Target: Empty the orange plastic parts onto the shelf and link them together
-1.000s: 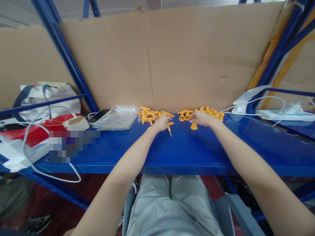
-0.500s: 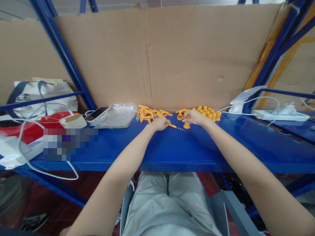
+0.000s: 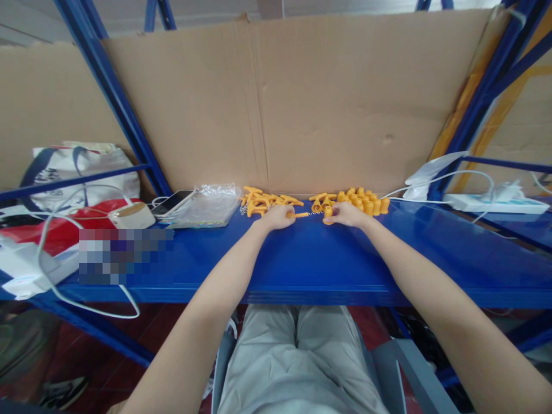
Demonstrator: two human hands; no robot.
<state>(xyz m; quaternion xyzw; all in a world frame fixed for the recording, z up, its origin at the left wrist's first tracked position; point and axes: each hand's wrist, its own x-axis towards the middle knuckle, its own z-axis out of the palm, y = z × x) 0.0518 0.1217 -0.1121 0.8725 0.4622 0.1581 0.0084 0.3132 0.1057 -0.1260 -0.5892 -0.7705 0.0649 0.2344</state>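
My left hand (image 3: 279,217) is closed round the yellow-orange handle of a corkscrew (image 3: 301,215). Its ribbed shank and thin metal spiral (image 3: 314,213) point to the right, towards the other hand. Pinched in my right hand (image 3: 348,214) is a flared yellow-orange plastic sleeve (image 3: 328,215), its wide end low by the blue shelf top. The spiral's tip reaches close to the sleeve; whether they touch I cannot tell. Behind my left hand lies a heap of corkscrews (image 3: 263,200) with T-shaped handles. Beside my right hand stand several matching sleeves (image 3: 365,201) in rows.
More T-handled yellow pieces (image 3: 321,200) lie behind the right hand. Left on the blue shelf (image 3: 310,264) are clear plastic bags (image 3: 211,210), a phone (image 3: 175,202), and white cables (image 3: 41,253). Cardboard (image 3: 336,103) closes the back; a power strip (image 3: 495,203) sits far right.
The corkscrew has turned from slanting down to nearly level, its tip now nearer the sleeve. My right hand has lowered and shifted its fingers to the sleeve's right side. The view shifts slightly.
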